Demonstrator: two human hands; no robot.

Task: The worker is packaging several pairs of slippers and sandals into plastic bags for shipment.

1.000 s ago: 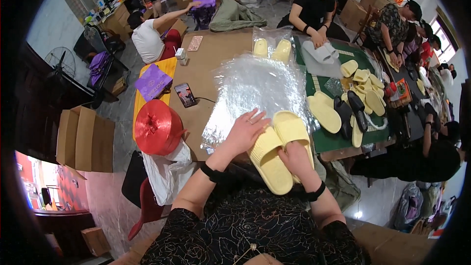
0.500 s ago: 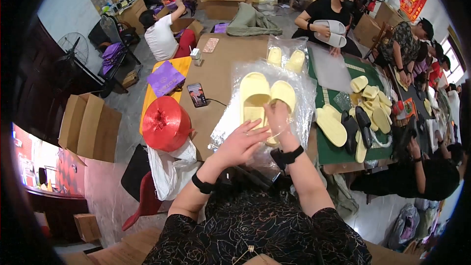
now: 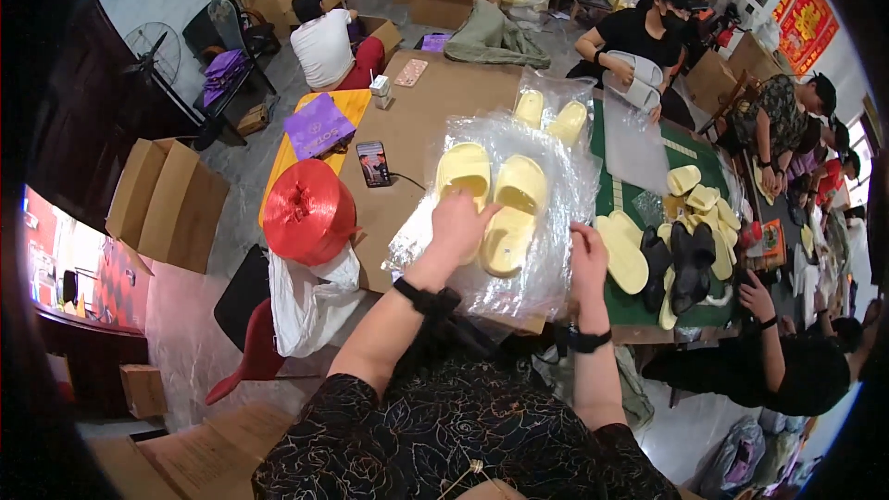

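A pair of pale yellow slippers lies side by side on a stack of clear plastic bags (image 3: pixel 444 280) in front of me. My left hand (image 3: pixel 456 227) is on the left slipper (image 3: pixel 463 162), its fingers tucked into the foot opening and partly hidden, its thumb pointing towards the other one. The right slipper (image 3: pixel 507 241) lies free of both hands. Beside the right edge of the bags, my right hand (image 3: pixel 588 268) has loosely bent fingers and nothing visible in them. Just beyond, another yellow pair (image 3: pixel 567 122) lies on clear plastic.
A red twine roll (image 3: pixel 308 213), a phone (image 3: pixel 373 165) and a purple bag (image 3: pixel 318 125) are at the left. On the green mat are a yellow slipper (image 3: pixel 622 255), black slippers (image 3: pixel 691 268) and several yellow ones. Across the table, a person (image 3: pixel 648 46) holds grey slippers.
My right hand has left the right slipper and moved right to the edge of the bags. My left hand has gone into the left slipper. The slippers now lie further apart.
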